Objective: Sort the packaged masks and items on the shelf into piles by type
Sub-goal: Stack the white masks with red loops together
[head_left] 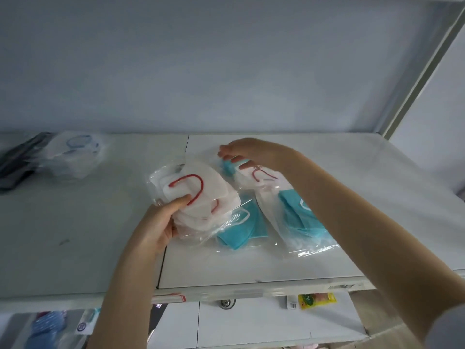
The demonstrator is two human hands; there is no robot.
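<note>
Our L hand [161, 222] gripped a stack of red-loop white mask packs [201, 192] mid-shelf, thumb clamped on top. R hand [254, 152] fingertips pinched another red-loop pack [264, 180] lying over teal mask packs [241, 230]. The shelf [75, 222] lay open leftward, up to the blue-loop pile [73, 157] near the back edge. Pack print too blurred to read.

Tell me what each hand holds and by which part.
Left hand grips the white mask stack by its near left edge, thumb on top. Right hand pinches another white mask packet at its far end.
</note>
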